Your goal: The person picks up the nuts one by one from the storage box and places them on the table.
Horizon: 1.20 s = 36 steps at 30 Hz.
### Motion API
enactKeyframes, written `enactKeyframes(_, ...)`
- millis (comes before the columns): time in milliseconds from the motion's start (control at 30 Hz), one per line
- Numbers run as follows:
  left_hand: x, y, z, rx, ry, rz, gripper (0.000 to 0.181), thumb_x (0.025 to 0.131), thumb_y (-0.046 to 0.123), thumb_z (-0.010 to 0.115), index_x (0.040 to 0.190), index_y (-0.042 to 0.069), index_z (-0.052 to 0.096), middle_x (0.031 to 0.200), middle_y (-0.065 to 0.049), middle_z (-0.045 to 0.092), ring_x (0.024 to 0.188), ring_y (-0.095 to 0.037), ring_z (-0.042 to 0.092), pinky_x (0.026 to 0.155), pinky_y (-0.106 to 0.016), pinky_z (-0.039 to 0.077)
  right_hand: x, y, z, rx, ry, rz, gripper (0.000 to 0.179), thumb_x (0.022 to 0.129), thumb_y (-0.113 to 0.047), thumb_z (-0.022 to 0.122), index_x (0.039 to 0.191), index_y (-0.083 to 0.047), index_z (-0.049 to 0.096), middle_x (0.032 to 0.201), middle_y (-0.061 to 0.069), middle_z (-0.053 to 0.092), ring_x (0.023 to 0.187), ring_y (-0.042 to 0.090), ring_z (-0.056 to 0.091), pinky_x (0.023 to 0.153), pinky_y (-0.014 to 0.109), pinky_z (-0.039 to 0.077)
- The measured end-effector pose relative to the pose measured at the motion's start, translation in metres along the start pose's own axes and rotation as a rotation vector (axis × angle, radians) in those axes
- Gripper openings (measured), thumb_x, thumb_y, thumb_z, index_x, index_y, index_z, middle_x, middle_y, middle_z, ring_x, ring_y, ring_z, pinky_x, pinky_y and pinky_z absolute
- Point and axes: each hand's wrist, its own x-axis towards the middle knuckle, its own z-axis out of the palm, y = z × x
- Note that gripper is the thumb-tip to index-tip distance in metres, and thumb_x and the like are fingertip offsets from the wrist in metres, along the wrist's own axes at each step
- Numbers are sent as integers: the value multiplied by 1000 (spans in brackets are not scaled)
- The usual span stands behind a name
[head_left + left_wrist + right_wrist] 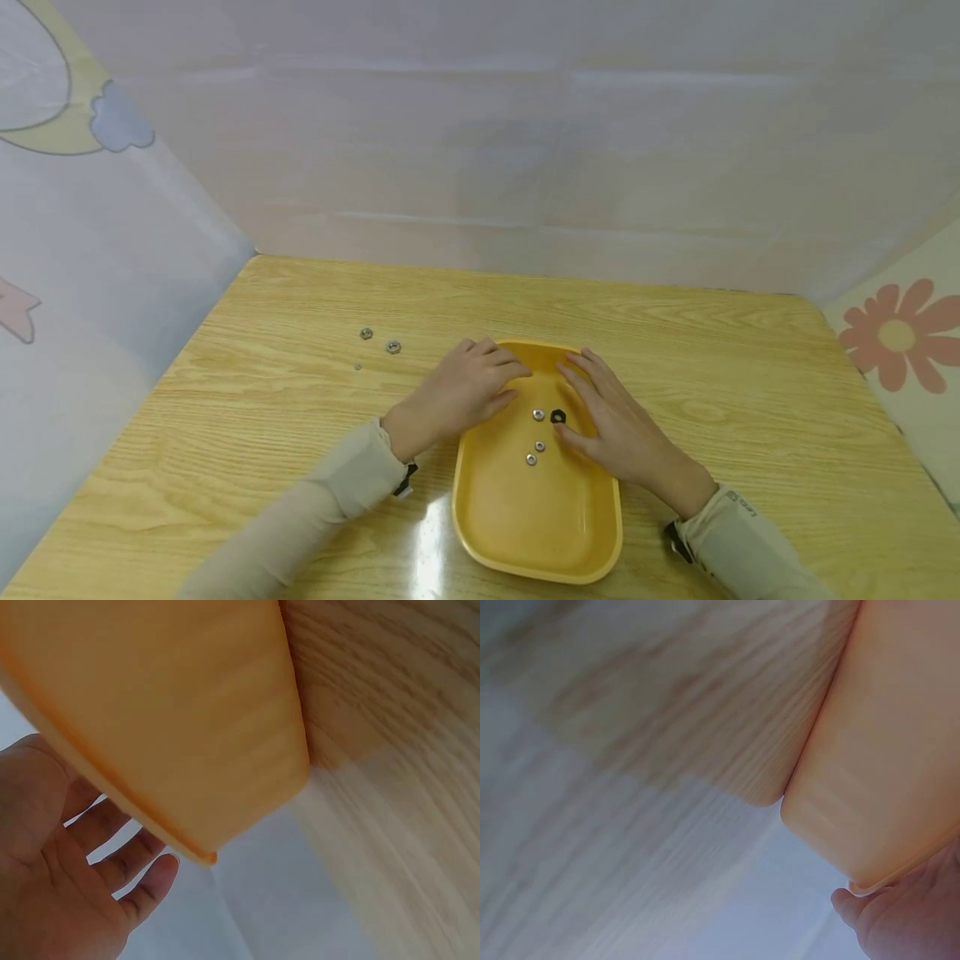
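A yellow plastic tray (pixel 540 533) stands on the table between both hands. Inside it lie a black hex nut (pixel 558 416) and three small silver nuts, one silver nut (pixel 538 414) beside the black one and the other two lower down. My left hand (pixel 467 387) hovers over the tray's left rim, fingers loosely bent and holding nothing; the left wrist view shows its fingers (pixel 124 859) spread beside the rim. At the right rim is my right hand (pixel 618 421), fingers extended over the tray and thumb near the black nut. The right wrist view shows part of it at the rim.
Left of the tray, two silver hex nuts (pixel 393 347) and a tiny nut or ring (pixel 357 367) lie on the wooden table (pixel 247 417). A pale sheet wall (pixel 525 167) rises behind the table, with printed walls at both sides.
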Motion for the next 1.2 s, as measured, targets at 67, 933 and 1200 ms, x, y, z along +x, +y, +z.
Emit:
enactKeyframes(67,1,2,2,6,-16,5,33,93,26,70,125,20,68,122,5,69,107,-17,60,86,-33,48,0,0,0,-1,5,-4,74,90,-26,72,149,1,37,156,21,31,149,45,19,113,64,29)
enactKeyframes(933,15,20,31,9,-66,79,24,96,27,64,118,21,71,116,8,71,103,-15,62,91,-31,48,-2,0,1,-6,-24,22,76,91,-30,70,150,1,35,158,20,29,150,43,18,115,62,28)
enactKeyframes(1200,19,21,33,21,-97,75,20,96,26,64,115,23,72,111,10,71,99,-13,60,87,-30,47,0,0,0,-19,2,-9,74,90,-26,71,150,2,36,156,22,31,148,45,21,114,62,29)
